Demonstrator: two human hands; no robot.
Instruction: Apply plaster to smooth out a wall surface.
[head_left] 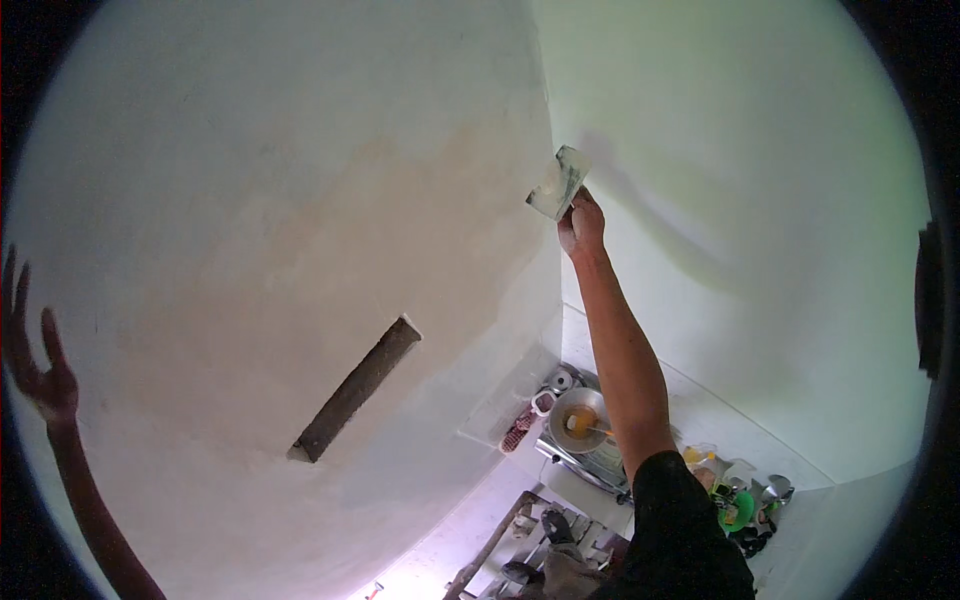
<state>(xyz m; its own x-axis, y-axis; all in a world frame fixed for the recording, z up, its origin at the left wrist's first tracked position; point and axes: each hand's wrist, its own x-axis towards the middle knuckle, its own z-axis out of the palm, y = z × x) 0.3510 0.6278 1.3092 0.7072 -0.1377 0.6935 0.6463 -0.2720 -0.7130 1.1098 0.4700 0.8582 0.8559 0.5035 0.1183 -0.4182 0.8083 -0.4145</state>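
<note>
My right hand is raised at the corner where two walls meet. It grips a broad putty knife, whose blade is smeared with whitish paste and lies close to the left wall's edge by the corner. My left hand is at the far left, fingers spread and holding nothing. Its palm seems to be near or against the left wall; contact cannot be told. That wall has a damp-looking beige patch between paler areas.
A dark oblong recess or strip slants across the left wall. Far below are a pan with orange-brown contents on a stove, a counter with a green bowl and other kitchenware. My shoes are above a wooden frame.
</note>
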